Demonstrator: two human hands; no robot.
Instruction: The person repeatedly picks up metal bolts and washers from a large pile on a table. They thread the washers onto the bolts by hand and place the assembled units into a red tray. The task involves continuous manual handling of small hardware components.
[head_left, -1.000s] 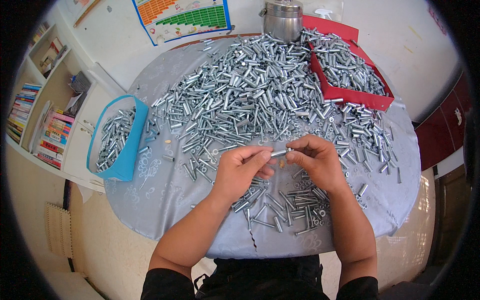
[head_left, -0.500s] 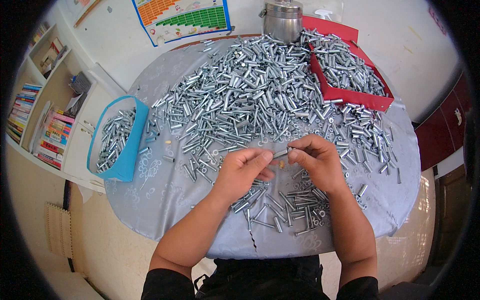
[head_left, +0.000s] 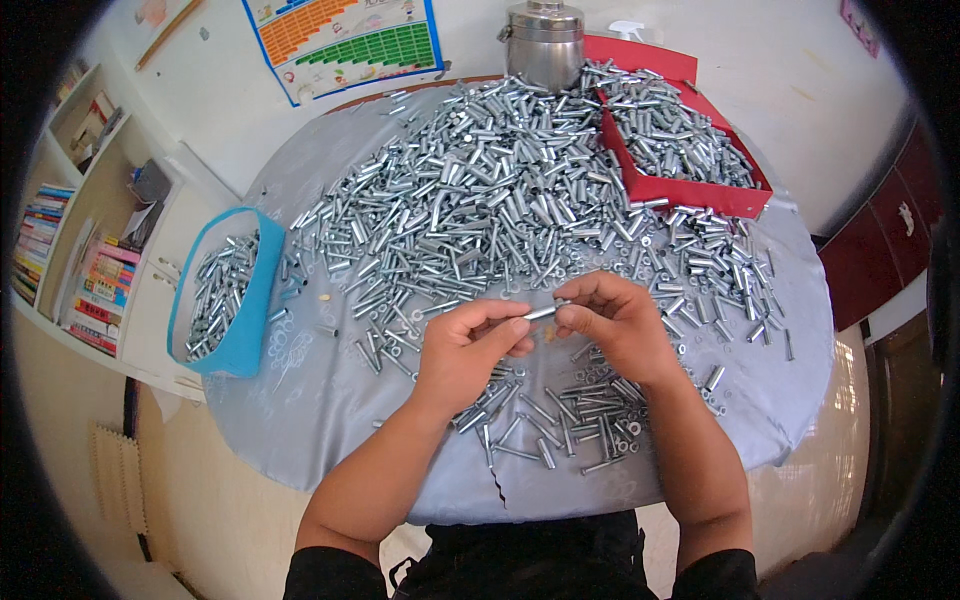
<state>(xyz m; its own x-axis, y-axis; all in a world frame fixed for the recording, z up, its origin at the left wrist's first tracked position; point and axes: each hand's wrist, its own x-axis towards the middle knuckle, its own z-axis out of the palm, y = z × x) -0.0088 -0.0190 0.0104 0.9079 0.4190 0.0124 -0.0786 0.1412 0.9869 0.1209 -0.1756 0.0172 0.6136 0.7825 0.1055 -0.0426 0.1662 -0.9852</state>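
Between my two hands is a shiny metal sleeve (head_left: 541,313), lying nearly level above the table. The thumb and fingers of my left hand (head_left: 472,345) pinch its left end. My right hand (head_left: 612,320) pinches the other end, where a small metal end piece partly shows at the fingertips; I cannot make out its kind. Just below my hands lies a loose group of bolts and sleeves (head_left: 600,408), with nuts and washers among them. Beyond my hands spreads a large heap of silver sleeves and bolts (head_left: 470,200).
A blue box (head_left: 262,300) holding metal pieces stands at the left of the cloth-covered round table (head_left: 330,440). At the back right sits a red box (head_left: 690,193) full of similar pieces, beside a steel pot (head_left: 545,48). A bookshelf (head_left: 125,250) stands further left.
The whole view has shifted slightly. More of the sleeve now shows between my fingertips, and my left fingers are less blurred. Both hands keep their pinch on it.
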